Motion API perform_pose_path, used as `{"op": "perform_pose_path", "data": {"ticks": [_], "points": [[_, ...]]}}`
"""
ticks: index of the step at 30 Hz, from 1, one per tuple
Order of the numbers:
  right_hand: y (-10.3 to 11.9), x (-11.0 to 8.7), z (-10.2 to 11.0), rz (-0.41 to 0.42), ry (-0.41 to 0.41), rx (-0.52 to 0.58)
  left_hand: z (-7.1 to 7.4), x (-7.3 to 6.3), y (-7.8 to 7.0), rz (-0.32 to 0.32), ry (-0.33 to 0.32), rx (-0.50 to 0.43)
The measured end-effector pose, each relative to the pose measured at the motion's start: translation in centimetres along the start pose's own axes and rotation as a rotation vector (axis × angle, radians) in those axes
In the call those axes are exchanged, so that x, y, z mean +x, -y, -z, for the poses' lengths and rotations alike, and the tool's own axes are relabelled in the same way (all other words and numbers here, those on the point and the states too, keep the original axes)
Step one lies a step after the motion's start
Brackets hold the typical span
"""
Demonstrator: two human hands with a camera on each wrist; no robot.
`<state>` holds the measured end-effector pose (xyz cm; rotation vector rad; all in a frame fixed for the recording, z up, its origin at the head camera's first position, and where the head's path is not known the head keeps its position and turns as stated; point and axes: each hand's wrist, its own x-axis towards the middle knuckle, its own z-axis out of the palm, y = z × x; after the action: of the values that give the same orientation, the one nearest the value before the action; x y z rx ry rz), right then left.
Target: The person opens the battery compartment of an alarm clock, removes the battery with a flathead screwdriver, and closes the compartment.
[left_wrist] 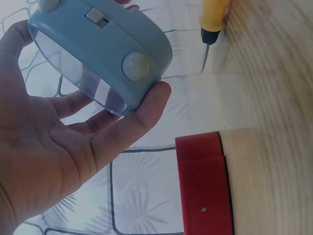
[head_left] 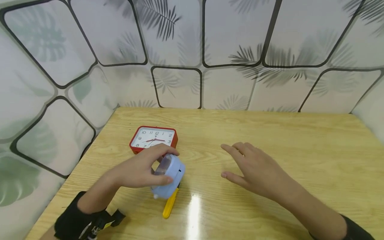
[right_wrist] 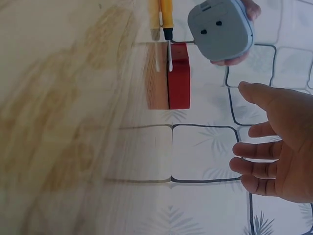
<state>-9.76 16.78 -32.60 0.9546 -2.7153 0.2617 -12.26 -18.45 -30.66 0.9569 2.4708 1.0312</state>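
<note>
Leaf-printed wall [head_left: 177, 36] stretches beyond both hands on my feed, and the wood-grain counter [head_left: 270, 133] spreads beneath them. I see the right hand [head_left: 255, 170] spread and holding nothing above it, well apart from the left hand [head_left: 138, 170], whose thumb and fingers grip a pale blue device. Just beyond the left hand sits a red-framed clock [head_left: 147, 135], face up. That blue device [head_left: 174, 168], raised off the counter, may be a clock too; I can't make out its face. Below the left hand lies a yellow-handled screwdriver [head_left: 171, 203].
</note>
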Motion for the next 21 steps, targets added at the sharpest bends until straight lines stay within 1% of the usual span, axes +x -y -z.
{"op": "perform_pose_path", "data": {"ticks": [3,7,10,12,16,21], "points": [[0.1,0.0,-0.1,0.012,-0.008,0.007,-0.4,0.3,-0.1,0.018,-0.014,-0.055],[0.2,0.0,-0.3,0.024,-0.014,0.018,-0.9,0.6,0.0,0.049,-0.043,-0.102],[0.3,0.0,-0.4,0.034,-0.025,0.025,-1.2,0.8,0.0,0.049,-0.071,-0.140],[0.4,0.0,-0.5,0.039,-0.035,0.029,-1.5,0.8,-0.1,0.031,-0.085,-0.183],[0.6,0.0,-0.8,0.053,-0.062,0.045,-2.1,1.0,-0.3,-0.024,-0.111,-0.268],[0.8,0.0,-1.2,0.081,-0.097,0.078,-3.0,1.3,-0.5,-0.090,-0.121,-0.400]]}}
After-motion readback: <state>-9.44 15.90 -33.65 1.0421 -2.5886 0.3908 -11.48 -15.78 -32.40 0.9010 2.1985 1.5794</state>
